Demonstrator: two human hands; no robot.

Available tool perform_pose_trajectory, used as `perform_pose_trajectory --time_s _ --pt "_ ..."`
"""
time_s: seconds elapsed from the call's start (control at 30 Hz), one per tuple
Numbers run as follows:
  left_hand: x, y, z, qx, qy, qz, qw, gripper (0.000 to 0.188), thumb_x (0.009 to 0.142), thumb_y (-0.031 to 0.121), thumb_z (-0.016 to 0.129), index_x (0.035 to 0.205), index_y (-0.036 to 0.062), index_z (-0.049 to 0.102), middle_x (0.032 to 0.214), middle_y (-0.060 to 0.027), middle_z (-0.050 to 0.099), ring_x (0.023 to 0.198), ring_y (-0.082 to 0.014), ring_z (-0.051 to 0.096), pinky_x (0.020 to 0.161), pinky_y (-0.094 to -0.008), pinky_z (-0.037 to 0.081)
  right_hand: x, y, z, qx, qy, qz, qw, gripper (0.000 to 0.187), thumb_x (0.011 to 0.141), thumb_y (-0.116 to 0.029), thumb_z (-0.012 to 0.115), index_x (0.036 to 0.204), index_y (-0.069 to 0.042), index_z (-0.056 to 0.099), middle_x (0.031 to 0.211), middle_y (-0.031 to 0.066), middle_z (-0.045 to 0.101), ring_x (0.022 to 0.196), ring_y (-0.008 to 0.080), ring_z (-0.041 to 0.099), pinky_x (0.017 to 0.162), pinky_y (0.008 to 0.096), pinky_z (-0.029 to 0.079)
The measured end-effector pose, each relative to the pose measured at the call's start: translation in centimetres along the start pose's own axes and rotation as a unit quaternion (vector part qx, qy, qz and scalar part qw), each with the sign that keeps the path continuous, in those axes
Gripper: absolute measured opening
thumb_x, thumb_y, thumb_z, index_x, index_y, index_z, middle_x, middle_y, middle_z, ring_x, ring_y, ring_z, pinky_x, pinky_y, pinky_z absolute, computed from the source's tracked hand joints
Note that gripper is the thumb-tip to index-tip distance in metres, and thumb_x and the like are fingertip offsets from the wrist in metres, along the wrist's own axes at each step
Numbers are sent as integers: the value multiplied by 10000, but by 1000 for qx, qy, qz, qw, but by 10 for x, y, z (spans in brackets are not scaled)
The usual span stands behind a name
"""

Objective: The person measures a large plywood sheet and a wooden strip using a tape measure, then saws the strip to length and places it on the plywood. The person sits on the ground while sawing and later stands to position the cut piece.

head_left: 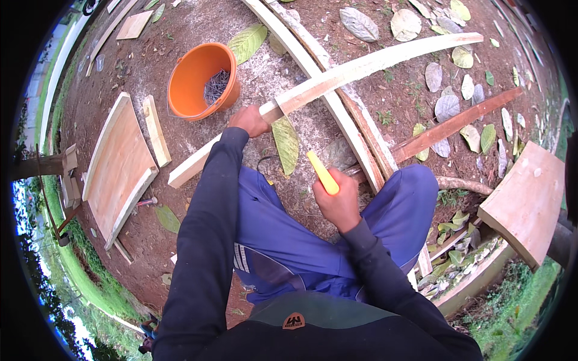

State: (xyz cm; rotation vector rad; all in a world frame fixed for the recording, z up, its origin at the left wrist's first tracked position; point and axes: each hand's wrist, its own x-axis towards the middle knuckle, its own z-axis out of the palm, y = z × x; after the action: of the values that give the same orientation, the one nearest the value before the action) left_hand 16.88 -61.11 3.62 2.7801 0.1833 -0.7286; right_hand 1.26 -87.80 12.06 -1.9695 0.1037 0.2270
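My left hand (250,121) is closed around a long pale wooden strip (355,69), which slants from lower left up to the far right. My right hand (337,201) grips the yellow handle of a handsaw (323,172). Its thin blade, seen nearly edge-on and hard to make out, runs toward the strip just right of my left hand. The strip lies across two other long pieces of wood (346,117). Below it, beside the blade, is a yellow-green leaf (286,144).
An orange bucket (183,84) with many nails (217,87) stands beyond my left hand. At left are a wide board (117,171) and a short block (156,131). A reddish plank (460,123) and another board (527,201) lie right. Dry leaves (447,107) litter the soil.
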Motion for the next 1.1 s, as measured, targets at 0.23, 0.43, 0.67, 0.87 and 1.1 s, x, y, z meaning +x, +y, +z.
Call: perform_pose_trajectory --time_s 0.23,0.43,0.67,0.87,1.1 --pt "-7 9 -12 25 19 -17 999 545 746 359 755 1193 50 715 1163 -270 728 1115 -441 696 1013 -509 532 -5 3 9 17 15 4 1000 192 844 -129 712 780 15 602 667 244 632 637 419 675 596 459 520" --pt "-5 5 1 27 39 2 999 521 759 358 749 1145 12 692 1120 -274 735 1064 -433 712 962 -505 548 -56 -14 -26 21 -10 36 999 182 844 -96 711 764 0 579 615 206 588 565 363 665 562 441 504" --pt "-1 6 19 109 195 58 973 540 784 254 801 1230 46 579 1158 -154 651 1147 -326 623 992 -499 467 -14 -16 -10 43 25 15 999 169 866 -86 701 783 30 609 614 150 577 540 178 563 548 363 450" --pt "9 -6 60 225 299 63 925 535 821 192 760 1282 74 517 1202 -90 564 1191 -260 560 997 -510 428 -21 -12 1 35 40 -10 999 187 878 -102 716 789 23 609 614 161 584 528 205 573 552 367 460" --pt "-20 18 2 -12 68 102 992 428 731 178 759 1092 -15 634 974 -202 719 952 -391 708 851 -441 541 -44 -44 -21 2 23 26 999 258 884 -138 745 770 -9 553 621 209 601 587 400 662 552 444 492"
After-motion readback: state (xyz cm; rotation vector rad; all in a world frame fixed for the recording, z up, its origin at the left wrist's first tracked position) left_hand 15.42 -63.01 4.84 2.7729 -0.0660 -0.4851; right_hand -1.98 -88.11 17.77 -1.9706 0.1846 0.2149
